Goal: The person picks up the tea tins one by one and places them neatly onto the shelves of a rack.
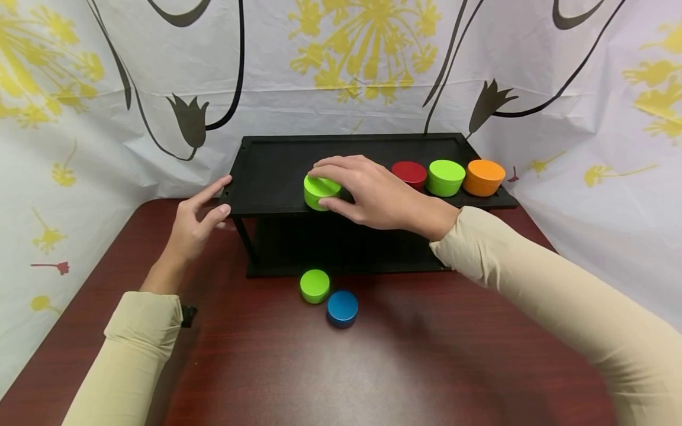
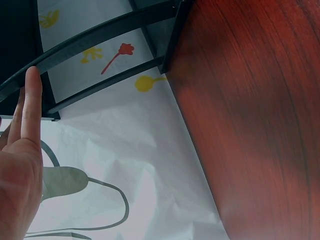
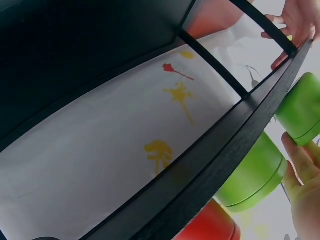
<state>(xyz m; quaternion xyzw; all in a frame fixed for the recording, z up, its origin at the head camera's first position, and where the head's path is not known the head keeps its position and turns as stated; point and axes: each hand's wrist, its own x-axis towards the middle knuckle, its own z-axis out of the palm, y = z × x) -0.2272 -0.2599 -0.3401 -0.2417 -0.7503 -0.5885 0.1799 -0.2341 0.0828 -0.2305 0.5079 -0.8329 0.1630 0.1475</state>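
Note:
My right hand [image 1: 373,192] grips a lime-green round tin [image 1: 321,194] at the front edge of the black shelf's top [image 1: 277,165], thumb on the near side. In the right wrist view, another green tin [image 3: 255,172] stands between that held tin [image 3: 302,110] and a red tin [image 3: 212,224]; in the head view my hand hides it. My left hand [image 1: 194,222] rests its straight fingertips against the shelf's left end. The left wrist view shows those extended fingers [image 2: 32,110] touching the shelf rim.
Farther right on the shelf top stand a red tin [image 1: 409,174], a green tin [image 1: 446,177] and an orange tin [image 1: 483,177]. Before the shelf, a green tin [image 1: 315,286] and a blue tin [image 1: 342,308] sit on the reddish-brown table [image 1: 256,361]. A patterned white curtain [image 1: 298,112] hangs behind.

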